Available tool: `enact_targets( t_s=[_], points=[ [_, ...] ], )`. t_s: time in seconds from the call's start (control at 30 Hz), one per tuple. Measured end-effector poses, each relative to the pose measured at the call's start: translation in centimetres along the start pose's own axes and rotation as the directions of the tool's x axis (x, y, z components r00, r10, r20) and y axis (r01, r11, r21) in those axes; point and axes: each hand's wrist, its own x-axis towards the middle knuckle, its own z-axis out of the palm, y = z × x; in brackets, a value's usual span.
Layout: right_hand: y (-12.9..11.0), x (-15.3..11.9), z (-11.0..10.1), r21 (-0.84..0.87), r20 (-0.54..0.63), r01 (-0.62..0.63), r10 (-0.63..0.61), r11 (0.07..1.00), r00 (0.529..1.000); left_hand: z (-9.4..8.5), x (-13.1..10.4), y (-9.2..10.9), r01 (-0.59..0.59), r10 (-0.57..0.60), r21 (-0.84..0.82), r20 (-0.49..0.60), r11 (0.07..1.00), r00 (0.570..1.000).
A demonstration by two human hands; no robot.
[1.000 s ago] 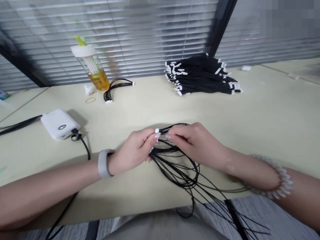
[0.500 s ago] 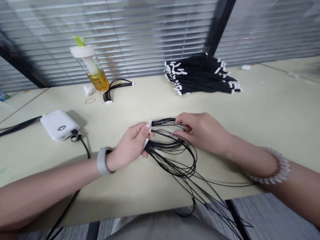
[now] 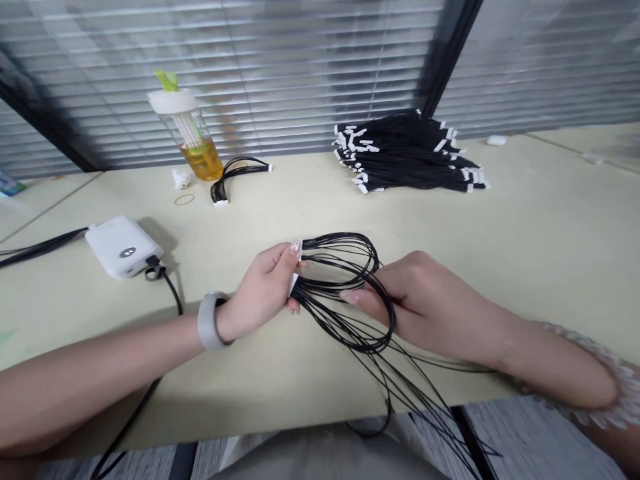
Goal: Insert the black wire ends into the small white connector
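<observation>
My left hand (image 3: 265,290) pinches the white connectors (image 3: 293,285) of a wire harness between thumb and fingers. From these connectors, thin black wires (image 3: 345,345) run right in loops, and loose ends trail down over the table's front edge. At the right side of the loops is my right hand (image 3: 425,307), closed around part of the wires. Its thumb lies inside the loop, with a strand bundle crossing over it; the other fingertips are hidden behind the wires.
A pile of black cables with white connectors (image 3: 410,157) lies at the back. Behind my left hand are a short harness (image 3: 235,175), a rubber band (image 3: 185,200) and a bottle of amber liquid (image 3: 203,160). A white power bank (image 3: 120,247) with cables sits left.
My right hand has moved down and toward me, from the upper wires into the loop. The upper wires now bow out in a rounded loop. My left hand keeps its hold.
</observation>
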Motion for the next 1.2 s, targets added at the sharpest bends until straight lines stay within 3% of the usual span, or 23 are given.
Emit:
enact_targets(
  t_s=[0.1, 0.23, 0.53, 1.2],
  points=[
    [0.0, 0.4, 0.6, 0.033, 0.086, -0.018, 0.015, 0.999, 0.996, 0.0, 0.0, 0.0, 0.007, -0.006, 0.008, -0.016, 1.0, 1.0],
    [0.1, 0.6, 1.5, 0.141, 0.107, 0.035, -0.05, 0.989, 0.993, 0.0, 0.0, -0.1, 0.009, -0.009, 0.005, -0.03, 1.0, 1.0],
    [1.7, 1.3, 4.4, 0.168, -0.079, 0.192, -0.181, 0.967, 0.98, 0.2, -0.4, -0.1, -0.091, 0.092, 0.064, -0.005, 0.994, 0.996],
    [1.2, 1.8, 4.6, 0.161, -0.059, 0.21, -0.203, 0.964, 0.977, 0.3, -0.5, -0.2, -0.109, 0.108, 0.084, 0.018, 0.991, 0.994]
  ],
)
